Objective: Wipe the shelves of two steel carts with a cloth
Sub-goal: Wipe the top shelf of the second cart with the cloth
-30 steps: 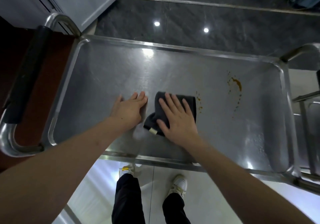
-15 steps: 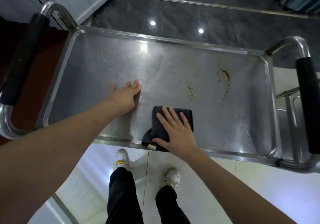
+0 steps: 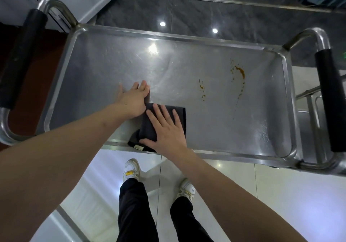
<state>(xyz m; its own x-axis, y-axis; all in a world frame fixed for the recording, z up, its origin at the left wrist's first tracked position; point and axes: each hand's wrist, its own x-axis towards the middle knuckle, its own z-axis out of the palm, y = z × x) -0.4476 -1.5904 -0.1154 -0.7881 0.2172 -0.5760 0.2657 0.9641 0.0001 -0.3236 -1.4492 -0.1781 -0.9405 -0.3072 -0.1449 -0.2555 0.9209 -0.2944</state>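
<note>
1. Steel cart [image 3: 78,84] fills most of the view, top shelf [image 3: 187,67] facing up, black-padded handles at both ends [image 3: 20,60] [image 3: 331,99].
2. A second steel frame [image 3: 310,106] pokes in on the right, just beside the cart.
3. Dark folded cloth [image 3: 149,127] sits on the shelf at the near rim, one corner hanging over the edge.
4. Right hand [image 3: 166,131] lies flat on the cloth, fingers straight and spread.
5. Left hand [image 3: 133,99] is flat on bare steel, touching the cloth's left edge.
6. Orange-brown stains [image 3: 238,71] [image 3: 202,90] are off to the right, well apart from the cloth.

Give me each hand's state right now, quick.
Left hand: open, flat on the cart shelf, holding nothing.
Right hand: open, fingers straight, pressing the dark cloth onto the shelf.
</note>
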